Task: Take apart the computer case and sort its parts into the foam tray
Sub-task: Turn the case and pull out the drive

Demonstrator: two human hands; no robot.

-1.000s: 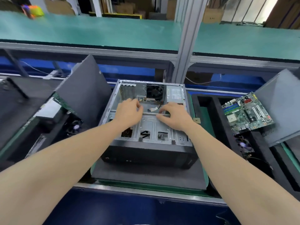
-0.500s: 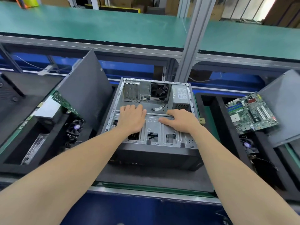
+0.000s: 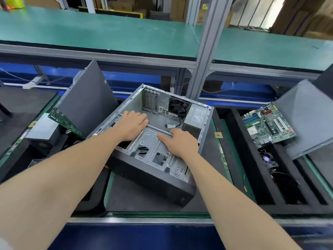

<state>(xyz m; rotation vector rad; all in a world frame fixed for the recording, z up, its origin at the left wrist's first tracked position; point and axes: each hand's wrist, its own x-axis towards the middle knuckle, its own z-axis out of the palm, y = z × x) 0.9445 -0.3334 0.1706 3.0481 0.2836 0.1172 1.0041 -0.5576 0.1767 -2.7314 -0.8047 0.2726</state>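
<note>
The open computer case [image 3: 158,179] lies skewed on a gray pad [image 3: 144,201] at the middle of the tabletop [image 3: 162,214], near its front edge. The left hand [image 3: 132,124] and right hand [image 3: 181,143] each curl fingers over the case's cross rail [image 3: 156,127], grasping it. A motherboard [image 3: 268,124] leans in the foam tray [image 3: 241,159] toward the right edge.

Green shelf [image 3: 108,33], metal post [image 3: 207,51], perhaps boxes [image 3: 178,8] behind.

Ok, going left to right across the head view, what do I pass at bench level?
First the power supply → leaning dark panel → left hand → right hand, both on the computer case → circuit board → grey panel.
</note>
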